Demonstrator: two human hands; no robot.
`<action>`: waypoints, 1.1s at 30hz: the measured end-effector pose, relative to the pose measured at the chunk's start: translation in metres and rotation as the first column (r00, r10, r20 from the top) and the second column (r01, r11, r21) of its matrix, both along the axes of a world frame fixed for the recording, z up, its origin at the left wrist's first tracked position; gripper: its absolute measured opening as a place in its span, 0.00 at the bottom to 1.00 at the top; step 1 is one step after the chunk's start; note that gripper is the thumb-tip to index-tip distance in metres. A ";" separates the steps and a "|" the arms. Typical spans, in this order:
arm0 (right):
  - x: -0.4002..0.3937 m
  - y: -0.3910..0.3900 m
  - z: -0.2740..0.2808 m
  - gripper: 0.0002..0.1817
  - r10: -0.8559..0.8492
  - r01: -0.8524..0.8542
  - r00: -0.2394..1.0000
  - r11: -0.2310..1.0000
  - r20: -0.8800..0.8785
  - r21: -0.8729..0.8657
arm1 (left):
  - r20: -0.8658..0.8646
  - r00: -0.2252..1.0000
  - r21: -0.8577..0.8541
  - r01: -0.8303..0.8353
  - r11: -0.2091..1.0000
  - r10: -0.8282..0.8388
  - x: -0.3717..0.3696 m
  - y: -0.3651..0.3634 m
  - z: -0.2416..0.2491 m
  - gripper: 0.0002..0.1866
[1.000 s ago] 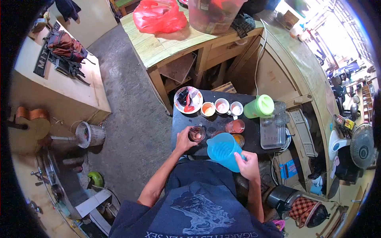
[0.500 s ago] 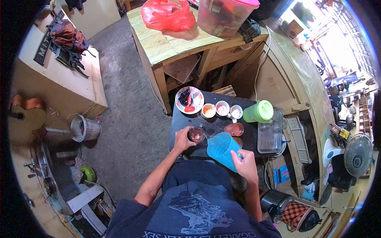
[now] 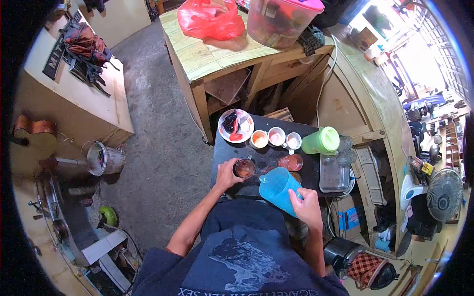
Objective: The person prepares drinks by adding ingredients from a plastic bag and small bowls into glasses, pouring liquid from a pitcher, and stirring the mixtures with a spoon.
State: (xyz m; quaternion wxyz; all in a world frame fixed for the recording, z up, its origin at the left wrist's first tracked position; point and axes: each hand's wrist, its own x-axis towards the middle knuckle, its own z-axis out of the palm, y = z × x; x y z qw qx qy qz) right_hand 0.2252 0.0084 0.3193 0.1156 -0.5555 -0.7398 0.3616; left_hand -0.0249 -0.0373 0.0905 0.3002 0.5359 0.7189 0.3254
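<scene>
My left hand (image 3: 228, 174) is closed around a glass mug (image 3: 244, 168) with reddish-brown liquid in it, on the left part of the dark low table (image 3: 232, 190). With my right hand (image 3: 306, 203) I grip the handle of a blue pitcher (image 3: 279, 190), which tilts left with its spout close beside the mug. Whether a stream links the two is hard to make out. Just behind the pitcher stands a glass of reddish liquid (image 3: 291, 162), with another small glass (image 3: 296, 176) partly hidden by the pitcher's rim.
Three white cups (image 3: 276, 136) with powder stand at the table's back, right of a plate (image 3: 242, 115) of mixed items. A green lidded pitcher (image 3: 321, 140) and a clear tray (image 3: 335, 180) are at the right. A wooden counter (image 3: 192, 59) rises beyond.
The mug's contents look lighter brown and higher than before. The blue pitcher has shifted slightly right and down, while my left hand stays in place.
</scene>
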 end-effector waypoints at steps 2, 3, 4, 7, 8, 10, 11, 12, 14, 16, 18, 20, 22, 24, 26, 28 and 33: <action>-0.003 0.000 0.005 0.21 -0.025 0.025 1.000 1.000 -0.018 -0.012 | 0.018 1.000 -0.015 0.009 1.000 -0.009 -0.001 0.000 -0.001 0.39; -0.004 -0.001 0.007 0.21 -0.037 0.037 0.999 0.999 -0.026 -0.019 | 0.019 1.000 -0.009 0.010 1.000 -0.010 -0.001 -0.001 -0.001 0.39; -0.004 -0.001 0.006 0.21 -0.036 0.035 0.999 0.999 -0.023 -0.018 | 0.021 1.000 -0.003 0.011 1.000 -0.011 -0.001 -0.001 0.000 0.39; -0.004 0.001 0.007 0.21 -0.020 0.020 1.000 1.000 0.001 0.002 | 0.032 0.999 -0.007 0.005 1.000 -0.005 0.000 0.000 -0.002 0.39; -0.005 0.002 0.007 0.21 -0.010 0.010 1.000 1.000 0.017 0.012 | 0.035 0.999 -0.013 0.004 1.000 -0.004 0.000 0.000 -0.002 0.39; -0.006 0.003 0.007 0.21 -0.002 0.001 1.000 1.000 0.027 0.022 | 0.038 0.999 -0.019 0.006 1.000 -0.006 -0.001 0.000 -0.001 0.39; -0.006 0.003 0.005 0.21 -0.003 0.002 1.000 1.000 0.022 0.021 | 0.039 0.999 -0.022 0.007 1.000 -0.006 -0.001 -0.001 0.000 0.40; -0.005 0.004 0.004 0.21 -0.004 0.004 1.000 1.000 0.017 0.022 | 0.041 0.999 -0.010 0.005 1.000 -0.004 0.000 -0.004 -0.005 0.40; -0.008 0.009 0.007 0.22 -0.004 0.003 0.999 1.000 0.033 0.025 | 0.045 0.999 0.026 -0.001 1.000 0.000 0.000 0.000 -0.020 0.40; -0.008 0.005 0.008 0.22 0.004 -0.006 0.998 1.000 0.062 0.023 | 0.006 1.000 0.017 0.000 1.000 0.000 0.000 -0.001 -0.005 0.41; -0.007 0.005 0.007 0.22 0.026 -0.030 0.995 0.999 0.095 0.045 | 0.008 1.000 0.015 0.002 1.000 -0.002 0.000 -0.002 0.000 0.41; -0.006 0.005 0.008 0.22 0.024 -0.027 0.996 0.999 0.085 0.031 | 0.010 1.000 -0.003 -0.004 1.000 0.004 0.001 -0.002 -0.001 0.41; -0.005 0.006 0.010 0.22 0.024 -0.025 0.996 1.000 0.084 0.018 | 0.010 1.000 -0.011 -0.008 1.000 0.008 0.001 -0.002 -0.001 0.41; -0.006 0.007 0.012 0.22 0.022 -0.023 0.995 1.000 0.092 0.007 | 0.006 1.000 -0.009 -0.008 1.000 0.008 0.001 -0.001 -0.003 0.41; -0.006 0.006 0.013 0.22 0.032 -0.033 0.996 0.999 0.085 0.006 | 0.029 1.000 -0.002 0.000 1.000 0.000 0.000 -0.002 -0.006 0.40; -0.007 0.009 0.013 0.22 0.035 -0.036 0.996 0.999 0.078 0.017 | 0.030 1.000 -0.004 0.003 1.000 -0.002 -0.001 0.000 -0.006 0.40; -0.006 0.010 0.011 0.23 0.037 -0.041 0.997 0.998 0.073 0.046 | 0.085 0.996 -0.043 0.018 0.999 -0.015 -0.001 0.000 -0.006 0.40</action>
